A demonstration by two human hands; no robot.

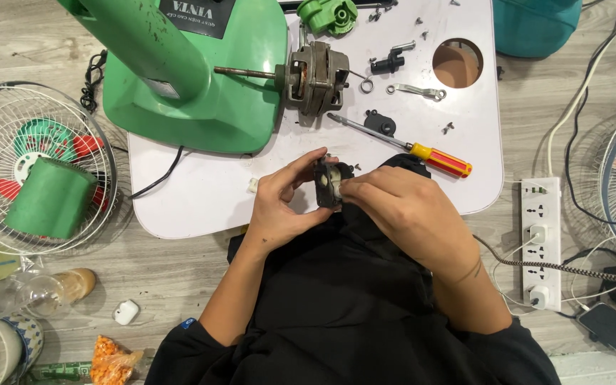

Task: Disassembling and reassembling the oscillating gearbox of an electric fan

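Over white board (208, 203) | left hand (279, 207), right hand (401, 207) both pinching small black part (328, 183) | near wire basket (8, 114) holding green cover (50, 197)

Looks like a home repair corner set up on the floor: a low white worktop (201, 199) with a stripped green fan (180, 78), its bare motor (315, 77), loose screws, a screwdriver (408, 146), and fan grilles (8, 114) beside it.

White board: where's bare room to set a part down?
Free: board left of the left hand, below the green fan base; also the right edge beyond the screwdriver. Crowded: top, around the motor and loose screws.
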